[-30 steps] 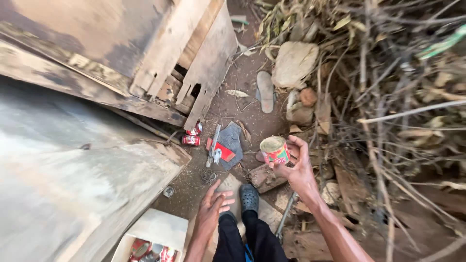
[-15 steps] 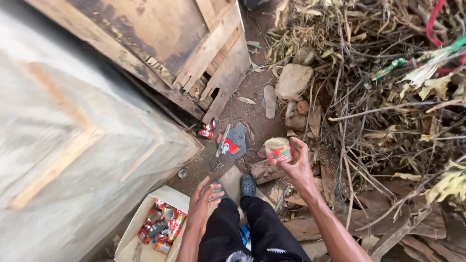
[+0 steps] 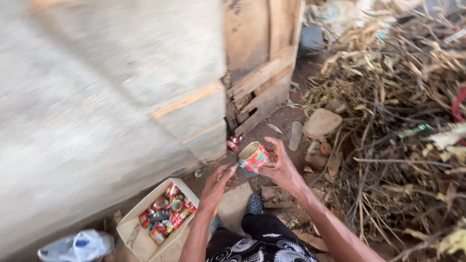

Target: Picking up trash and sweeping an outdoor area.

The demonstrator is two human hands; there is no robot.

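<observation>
Since half a second ago the left hand (image 3: 219,183) has risen from the knee to meet the can (image 3: 254,156), and the cardboard box (image 3: 127,227) now shows more fully.

Head view: the right hand (image 3: 279,167) grasps the small red-and-green labelled can from its right side, thumb over the far rim, the open pale top tilted up and to the left. The left hand's fingertips (image 3: 232,170) reach the can's lower left edge; whether they pinch it or only touch cannot be told.

Below and left of the can, the open box holds a heap of crushed red cans (image 3: 165,213). Just above the can, two more red cans (image 3: 234,142) lie by the wooden panel (image 3: 262,73). Right of the can sit a pale stone (image 3: 322,123) and dry branches (image 3: 403,121). A crumpled plastic bag (image 3: 77,246) lies far left of the box.
</observation>
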